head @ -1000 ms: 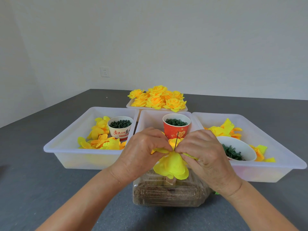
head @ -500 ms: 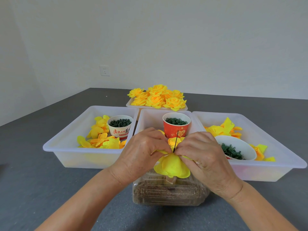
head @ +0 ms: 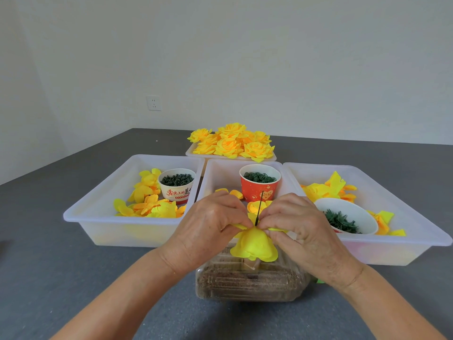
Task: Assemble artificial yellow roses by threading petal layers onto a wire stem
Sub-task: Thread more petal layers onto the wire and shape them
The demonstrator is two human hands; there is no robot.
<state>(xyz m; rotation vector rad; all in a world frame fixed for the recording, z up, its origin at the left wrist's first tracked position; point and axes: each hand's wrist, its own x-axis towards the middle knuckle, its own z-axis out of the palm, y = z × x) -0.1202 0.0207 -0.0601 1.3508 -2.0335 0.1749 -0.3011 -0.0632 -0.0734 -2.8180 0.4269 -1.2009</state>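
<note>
A thin dark wire stem (head: 259, 208) stands upright between my two hands, its tip poking up above my fingers. A yellow petal layer (head: 255, 246) hangs cupped downward on the wire just under my fingertips. My left hand (head: 210, 229) pinches the petal's top edge from the left of the wire. My right hand (head: 299, 229) pinches it from the right. Both sets of fingertips meet at the wire. The wire's lower end is hidden behind the petals.
A clear plastic container of brown filler (head: 250, 280) sits under the flower. Behind are three white bins (head: 81, 217) (head: 220, 173) (head: 416, 231) with loose petals (head: 147, 204), a white cup (head: 177, 184), a red cup (head: 259, 184) and a white bowl (head: 343, 217) of green parts. Finished roses (head: 231, 143) fill a far tray.
The petal layer has slid a little further down the wire and now hangs more cupped. Both hands have stayed pinched at the wire, shifting only slightly.
</note>
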